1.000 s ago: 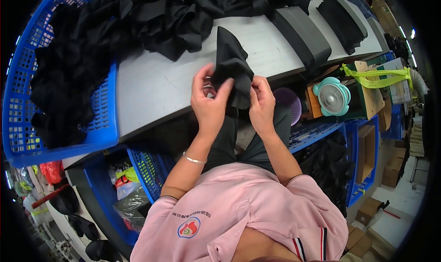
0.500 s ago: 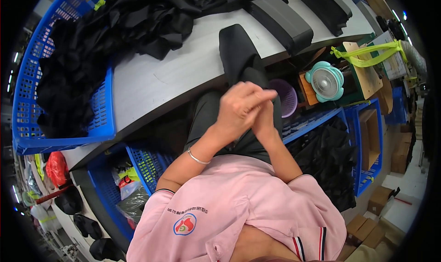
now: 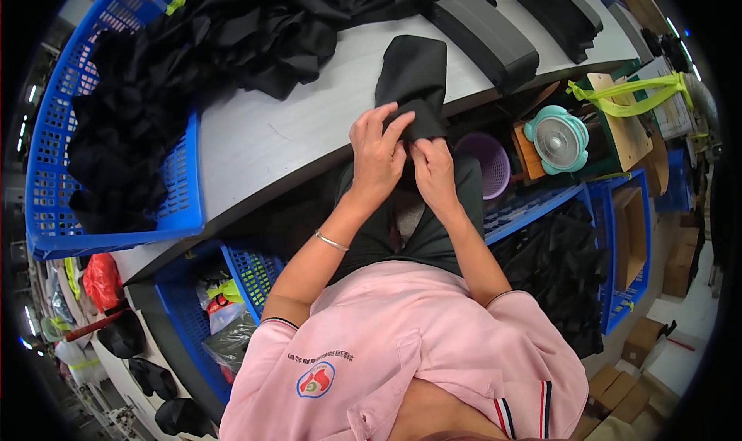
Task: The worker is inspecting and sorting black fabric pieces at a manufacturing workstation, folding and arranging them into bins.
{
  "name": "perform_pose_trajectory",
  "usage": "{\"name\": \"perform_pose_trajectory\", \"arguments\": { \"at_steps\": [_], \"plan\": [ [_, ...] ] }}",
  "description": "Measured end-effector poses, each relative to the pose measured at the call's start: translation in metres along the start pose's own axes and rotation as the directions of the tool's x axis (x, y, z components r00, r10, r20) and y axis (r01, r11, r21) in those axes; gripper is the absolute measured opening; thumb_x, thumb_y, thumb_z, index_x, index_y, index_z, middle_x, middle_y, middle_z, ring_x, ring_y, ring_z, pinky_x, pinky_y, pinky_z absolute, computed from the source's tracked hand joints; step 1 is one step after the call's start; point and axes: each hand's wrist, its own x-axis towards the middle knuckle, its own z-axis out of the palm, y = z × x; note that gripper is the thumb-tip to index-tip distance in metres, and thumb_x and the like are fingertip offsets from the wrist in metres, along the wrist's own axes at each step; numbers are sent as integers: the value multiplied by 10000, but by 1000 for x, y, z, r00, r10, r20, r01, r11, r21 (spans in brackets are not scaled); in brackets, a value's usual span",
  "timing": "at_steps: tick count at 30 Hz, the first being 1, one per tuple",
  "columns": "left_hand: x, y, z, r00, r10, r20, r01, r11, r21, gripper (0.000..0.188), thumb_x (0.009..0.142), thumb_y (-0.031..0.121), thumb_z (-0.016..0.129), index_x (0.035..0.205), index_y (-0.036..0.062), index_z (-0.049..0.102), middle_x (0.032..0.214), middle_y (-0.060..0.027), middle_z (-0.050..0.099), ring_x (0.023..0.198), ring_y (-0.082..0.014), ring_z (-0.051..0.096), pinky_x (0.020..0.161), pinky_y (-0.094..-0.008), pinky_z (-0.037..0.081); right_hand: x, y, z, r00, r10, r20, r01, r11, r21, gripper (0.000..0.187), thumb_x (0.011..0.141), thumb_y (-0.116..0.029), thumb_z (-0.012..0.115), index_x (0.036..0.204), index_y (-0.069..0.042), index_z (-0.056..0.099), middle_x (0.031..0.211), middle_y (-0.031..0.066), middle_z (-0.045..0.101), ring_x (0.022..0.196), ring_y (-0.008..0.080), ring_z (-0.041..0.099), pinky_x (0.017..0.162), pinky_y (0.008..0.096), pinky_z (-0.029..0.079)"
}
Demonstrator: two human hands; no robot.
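A black cloth piece [image 3: 413, 64] lies over the front edge of the grey table, its near end turned up in a fold. My left hand [image 3: 376, 155] holds the left side of that fold, with its fingers bent and the fingertips on the cloth. At the bottom edge of the fold, my right hand [image 3: 434, 172] pinches the cloth, its fingertips partly hidden behind the fabric. Just beyond, to the right of the piece, a neat stack of black cloth pieces [image 3: 485, 39] rests on the table.
A loose heap of black cloth [image 3: 255, 35] spreads over the table [image 3: 255, 136] and into a blue basket [image 3: 116, 244] at left. Another black stack [image 3: 556, 16] lies far right. Below the table's right side are a purple bin [image 3: 483, 163], a teal fan [image 3: 558, 139] and blue crates [image 3: 618, 309].
My hands were clasped together over my lap, above the cloth's near end. They have parted and moved forward onto the cloth, whose near end is now folded up.
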Motion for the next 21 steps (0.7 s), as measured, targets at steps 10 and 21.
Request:
{"name": "perform_pose_trajectory", "arguments": {
  "at_steps": [10,21],
  "plan": [
    [10,-3,-8,994,5,110,31,949,-315,316,792,-47,695,1061,113,739,911,-57,700,835,-241,637,763,-333,493,1,-10,-7,833,541,113,-467,579,669,123,855,47,519,925,26,617,860,184,655,696,340,630,674,393,498],
    [-8,45,-28,946,52,320,118,864,-490,167,817,64,730,968,127,763,875,-16,698,841,-206,626,769,-325,440,-18,40,9,958,48,283,-112,971,213,190,927,-20,552,1113,-37,585,961,102,673,959,219,650,791,336,507]
  ]
}}
